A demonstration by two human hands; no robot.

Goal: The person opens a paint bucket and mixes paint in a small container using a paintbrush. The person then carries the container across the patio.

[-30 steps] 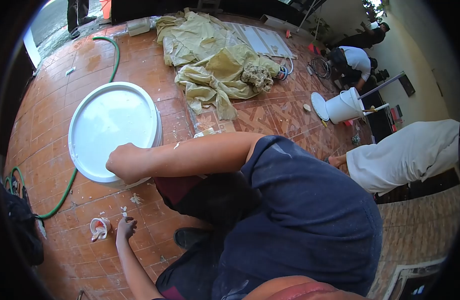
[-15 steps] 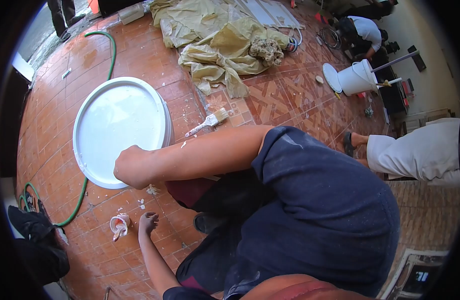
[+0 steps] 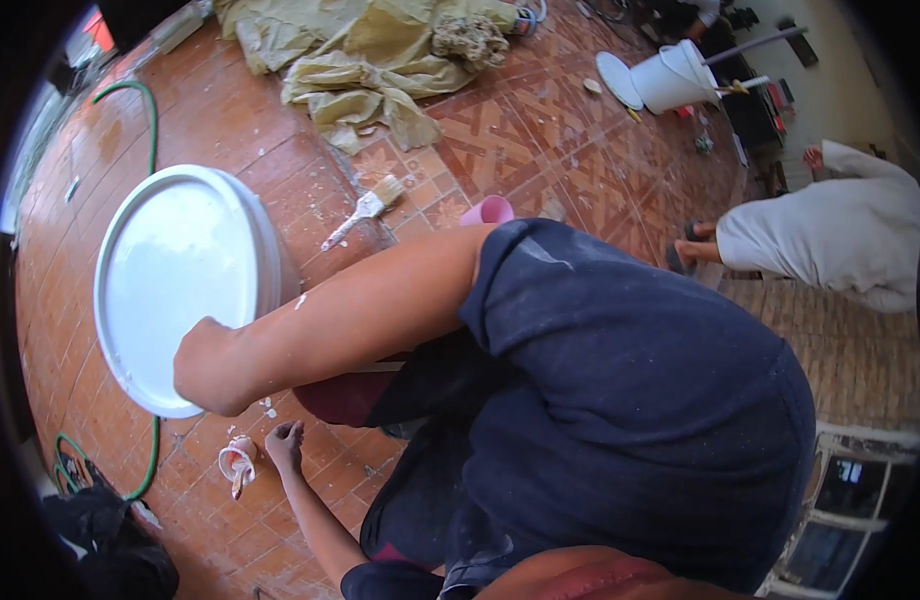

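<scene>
A large white bucket (image 3: 270, 250) with its round lid (image 3: 170, 270) facing me stands on the tiles. My right hand (image 3: 210, 368) is bent over the lid's near edge; its fingers are hidden. Lower down, my left hand (image 3: 286, 440) has its fingers curled in, and whether they hold anything is too small to see. Just beside it is a small white pot (image 3: 227, 462) with a paint-smeared brush (image 3: 240, 480) in it. A wide paintbrush (image 3: 368, 212) lies on the floor beyond my right forearm.
A pink cup (image 3: 488, 210) stands past my right arm. Crumpled yellowish sheeting (image 3: 360, 70) covers the floor behind. A green hose (image 3: 152, 130) runs past the bucket. Farther right are another white bucket (image 3: 672, 78) and a person in pale clothes (image 3: 820, 230).
The view has shifted, and the lidded bucket now shows farther left with more of its side. A pink cup has come into sight. The person in pale clothes shows more fully. My arms keep a similar pose.
</scene>
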